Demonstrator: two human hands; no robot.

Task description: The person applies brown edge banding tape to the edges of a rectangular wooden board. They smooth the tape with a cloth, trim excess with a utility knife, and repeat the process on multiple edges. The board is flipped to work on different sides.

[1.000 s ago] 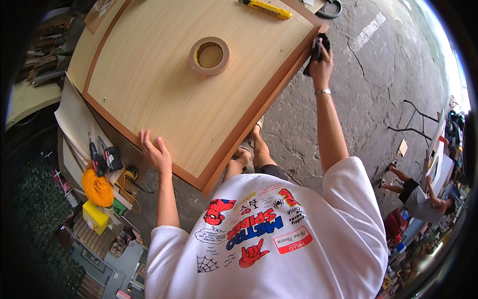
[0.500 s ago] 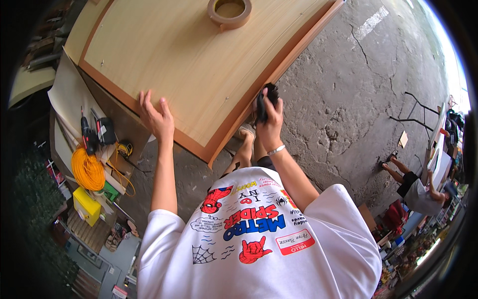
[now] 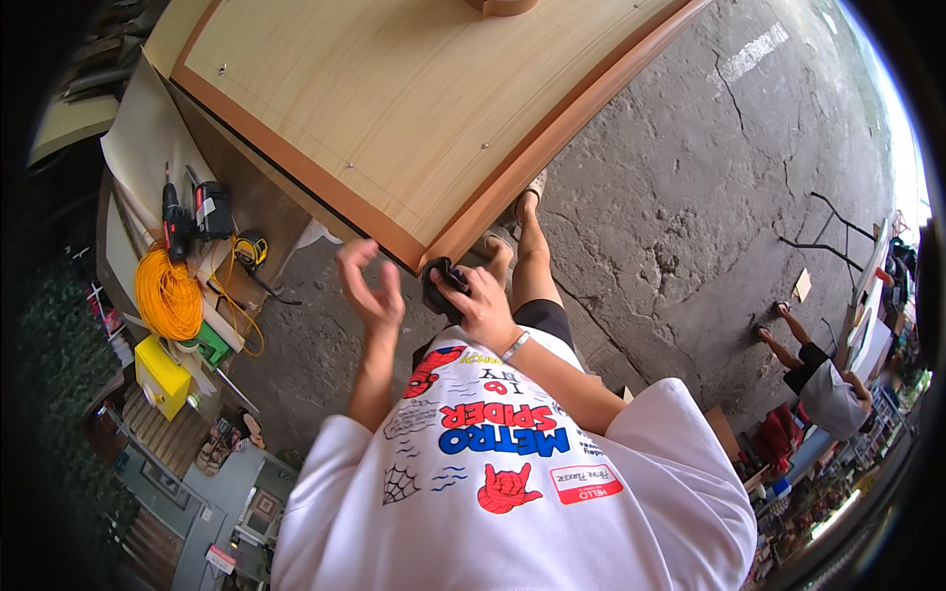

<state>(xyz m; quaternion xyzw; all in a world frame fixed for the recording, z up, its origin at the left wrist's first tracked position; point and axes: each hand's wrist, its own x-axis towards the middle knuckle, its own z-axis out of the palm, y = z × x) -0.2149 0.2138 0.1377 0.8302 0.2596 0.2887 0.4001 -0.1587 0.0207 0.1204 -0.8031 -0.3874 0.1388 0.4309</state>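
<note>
A large pale wood-grain panel (image 3: 384,108) with a reddish-brown border (image 3: 389,232) reaches from the top of the view to a corner near me. My right hand (image 3: 485,307) is closed around a crumpled black cloth (image 3: 440,294), close against that corner; whether the cloth presses on the edge is hard to make out. Just left of the corner, my left hand (image 3: 371,295) is raised off the panel, fingers apart and holding nothing. A roll of brown tape (image 3: 505,5) lies on the panel, cut off by the upper edge.
On a surface at left lie a drill (image 3: 177,222), a coiled orange cord (image 3: 168,295), a tape measure (image 3: 251,251) and a yellow box (image 3: 164,376). Cracked concrete floor (image 3: 650,217) spreads right. Another person (image 3: 833,399) stands far right beside a table.
My right hand has slid the cloth along the right edge toward the near corner. My left hand has lifted off the border and moved right and nearer. The panel now appears higher in view.
</note>
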